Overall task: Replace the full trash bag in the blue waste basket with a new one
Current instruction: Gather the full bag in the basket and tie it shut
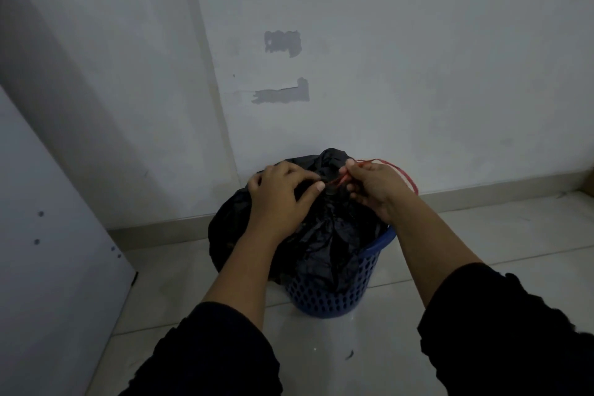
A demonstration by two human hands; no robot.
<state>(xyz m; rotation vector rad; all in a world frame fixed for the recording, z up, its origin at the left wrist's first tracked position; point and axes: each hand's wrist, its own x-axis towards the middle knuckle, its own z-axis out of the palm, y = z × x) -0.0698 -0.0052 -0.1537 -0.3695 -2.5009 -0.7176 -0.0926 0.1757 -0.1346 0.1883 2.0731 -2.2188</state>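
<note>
The black trash bag (324,235) bulged, crumpled, over the blue waste basket (337,296) on the floor (482,235) near the wall (418,74). My left hand (279,193) gripped its gathered neck and my right hand (373,186) pinched a red string (401,175). A white panel (48,202) stood at the left, with free floor at the right.

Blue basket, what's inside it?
A full black bag fills the basket and bulges over its rim. The left hand grips the gathered neck; the right hand pinches a red string there. The bag covers whatever rubbish is inside.
</note>
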